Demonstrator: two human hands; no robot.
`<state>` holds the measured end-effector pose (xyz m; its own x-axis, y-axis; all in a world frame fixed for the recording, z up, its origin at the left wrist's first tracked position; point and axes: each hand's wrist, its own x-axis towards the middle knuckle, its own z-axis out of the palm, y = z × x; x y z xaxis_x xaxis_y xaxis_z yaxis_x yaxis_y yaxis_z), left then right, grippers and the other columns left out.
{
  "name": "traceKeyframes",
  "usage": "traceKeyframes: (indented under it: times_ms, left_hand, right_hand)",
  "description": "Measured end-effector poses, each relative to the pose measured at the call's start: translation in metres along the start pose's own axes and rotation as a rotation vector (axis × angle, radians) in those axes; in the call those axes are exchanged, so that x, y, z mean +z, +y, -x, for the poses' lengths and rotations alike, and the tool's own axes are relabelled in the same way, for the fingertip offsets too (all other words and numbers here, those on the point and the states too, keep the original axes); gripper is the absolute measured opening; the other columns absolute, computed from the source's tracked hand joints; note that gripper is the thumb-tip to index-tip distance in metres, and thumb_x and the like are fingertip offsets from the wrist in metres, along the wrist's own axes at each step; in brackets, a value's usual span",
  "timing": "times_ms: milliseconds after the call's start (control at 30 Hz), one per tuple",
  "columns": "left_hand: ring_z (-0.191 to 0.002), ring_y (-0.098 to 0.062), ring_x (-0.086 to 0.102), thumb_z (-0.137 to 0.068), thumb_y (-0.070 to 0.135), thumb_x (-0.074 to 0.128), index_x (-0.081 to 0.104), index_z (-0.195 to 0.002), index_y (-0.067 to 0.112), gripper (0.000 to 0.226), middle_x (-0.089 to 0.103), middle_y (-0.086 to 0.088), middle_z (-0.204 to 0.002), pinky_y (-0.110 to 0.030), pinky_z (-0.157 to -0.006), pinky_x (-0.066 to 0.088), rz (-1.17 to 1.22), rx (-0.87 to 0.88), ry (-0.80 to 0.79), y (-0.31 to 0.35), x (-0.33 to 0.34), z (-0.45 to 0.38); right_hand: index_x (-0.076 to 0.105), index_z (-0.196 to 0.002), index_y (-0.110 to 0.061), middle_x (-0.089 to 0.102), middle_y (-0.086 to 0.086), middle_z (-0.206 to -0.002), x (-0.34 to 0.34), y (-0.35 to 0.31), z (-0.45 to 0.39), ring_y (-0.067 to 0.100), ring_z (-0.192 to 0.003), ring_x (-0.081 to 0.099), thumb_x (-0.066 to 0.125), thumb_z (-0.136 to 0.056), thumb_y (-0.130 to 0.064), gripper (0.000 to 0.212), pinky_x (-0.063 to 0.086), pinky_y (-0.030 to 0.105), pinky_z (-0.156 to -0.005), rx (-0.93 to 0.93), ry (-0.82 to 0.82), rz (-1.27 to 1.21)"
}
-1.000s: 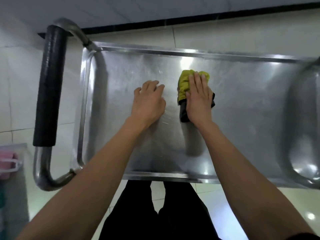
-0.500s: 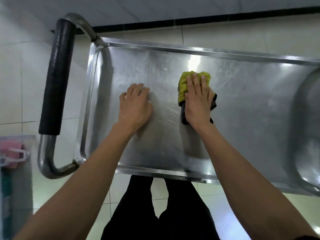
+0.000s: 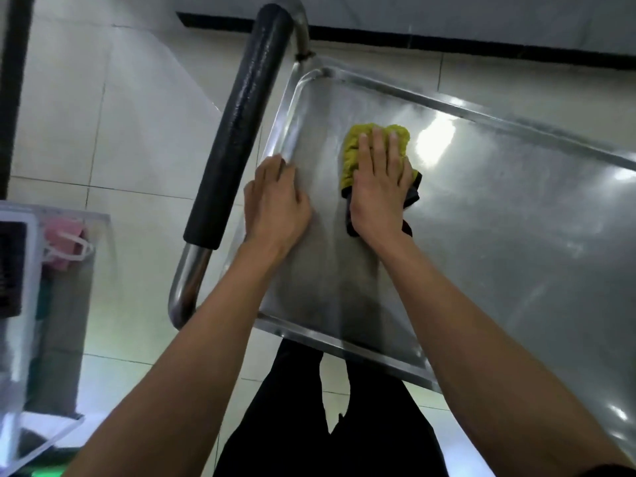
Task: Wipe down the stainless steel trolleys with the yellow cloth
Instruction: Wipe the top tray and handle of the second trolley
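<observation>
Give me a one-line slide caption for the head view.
Right hand presses the yellow cloth flat on the trolley top; left hand rests at its edge.

A clear plastic bin is sitting on the pale tiled floor, well left of the grip, showing something pink inside. Black trouser legs are standing below it.
</observation>
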<state>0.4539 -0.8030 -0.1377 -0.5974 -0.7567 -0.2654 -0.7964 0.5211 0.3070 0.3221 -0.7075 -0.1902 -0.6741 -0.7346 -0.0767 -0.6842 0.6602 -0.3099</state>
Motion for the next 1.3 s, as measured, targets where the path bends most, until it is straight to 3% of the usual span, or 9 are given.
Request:
traceKeyframes:
  times_ms: [133, 267, 367, 533, 667, 733, 1033, 1300]
  left_hand:
    - [-0.122, -0.031, 0.051, -0.088, 0.006, 0.04, 0.053, -0.127, 0.004, 0.042, 0.056, -0.013, -0.131, -0.046, -0.102, 0.045, 0.264, -0.084, 0.047, -0.005, -0.01, -0.003]
    - [-0.116, -0.025, 0.054, -0.086, 0.0, 0.039, 0.052, -0.128, 0.006, 0.045, 0.057, -0.007, -0.129, -0.04, -0.098, 0.046, 0.367, -0.143, 0.061, -0.007, -0.013, -0.009]
    - [-0.121, -0.018, 0.053, -0.092, 0.003, 0.04, 0.05, -0.136, 0.011, 0.046, 0.056, -0.001, -0.135, -0.03, -0.101, 0.043, 0.434, -0.179, 0.043, -0.01, -0.011, -0.012]
    - [-0.143, -0.02, 0.035, -0.093, 0.013, 0.046, 0.049, -0.143, 0.014, 0.05, 0.044, -0.004, -0.152, -0.035, -0.117, 0.027, 0.156, -0.042, 0.082, -0.005, 0.002, -0.011]
    - [-0.142, -0.028, 0.033, -0.082, 0.018, 0.037, 0.052, -0.137, 0.012, 0.058, 0.045, -0.007, -0.147, -0.048, -0.112, 0.031, 0.033, 0.042, 0.041, 0.007, 0.011, 0.0]
    - [-0.142, -0.027, 0.034, -0.088, 0.018, 0.041, 0.051, -0.138, 0.014, 0.051, 0.043, -0.006, -0.149, -0.052, -0.112, 0.03, -0.04, 0.115, 0.009, 0.023, 0.021, 0.006]
    - [-0.141, -0.025, 0.035, -0.096, 0.022, 0.046, 0.05, -0.141, 0.017, 0.045, 0.043, -0.005, -0.15, -0.045, -0.107, 0.032, -0.107, 0.423, -0.125, 0.14, 0.072, 0.051]
    - [-0.139, -0.025, 0.037, -0.097, 0.022, 0.046, 0.053, -0.138, 0.015, 0.042, 0.047, -0.005, -0.147, -0.046, -0.107, 0.033, -0.118, 0.456, -0.137, 0.181, 0.089, 0.085]
  right_hand:
    - [0.016, -0.158, -0.017, 0.008, 0.004, -0.167, 0.012, -0.044, -0.018, 0.027, -0.154, 0.0, 0.043, -0.093, -0.014, 0.071, 0.008, 0.052, -0.121, -0.076, -0.047, -0.035]
    - [0.018, -0.158, -0.019, 0.01, 0.002, -0.167, 0.02, -0.077, -0.033, 0.023, -0.154, 0.0, 0.043, -0.097, -0.031, 0.068, 0.007, 0.051, -0.122, -0.17, -0.093, -0.078]
    - [0.02, -0.158, -0.021, 0.011, 0.0, -0.167, 0.022, -0.076, -0.035, 0.022, -0.154, 0.001, 0.044, -0.099, -0.022, 0.064, 0.008, 0.051, -0.123, -0.206, -0.081, -0.106]
    - [0.022, -0.157, -0.02, 0.016, 0.001, -0.166, 0.021, -0.044, -0.02, 0.021, -0.154, 0.005, 0.044, -0.097, -0.015, 0.064, 0.011, 0.048, -0.123, -0.24, -0.027, -0.088]
    - [0.02, -0.158, -0.019, 0.014, -0.001, -0.166, 0.011, -0.002, 0.003, 0.02, -0.154, 0.005, 0.044, -0.098, -0.012, 0.065, 0.009, 0.045, -0.123, -0.139, 0.012, -0.087]
    - [0.02, -0.158, -0.019, 0.013, -0.001, -0.166, 0.001, 0.025, 0.015, 0.02, -0.154, 0.004, 0.043, -0.099, -0.012, 0.064, 0.009, 0.044, -0.123, -0.108, 0.028, -0.086]
    - [0.015, -0.158, -0.019, 0.009, -0.001, -0.167, -0.035, 0.156, 0.088, 0.02, -0.154, 0.001, 0.038, -0.101, -0.014, 0.062, 0.006, 0.044, -0.123, 0.127, 0.079, -0.057]
    - [0.012, -0.159, -0.018, 0.006, 0.0, -0.167, -0.041, 0.192, 0.14, 0.022, -0.154, 0.0, 0.037, -0.103, -0.02, 0.061, 0.011, 0.049, -0.122, 0.155, 0.108, -0.036]
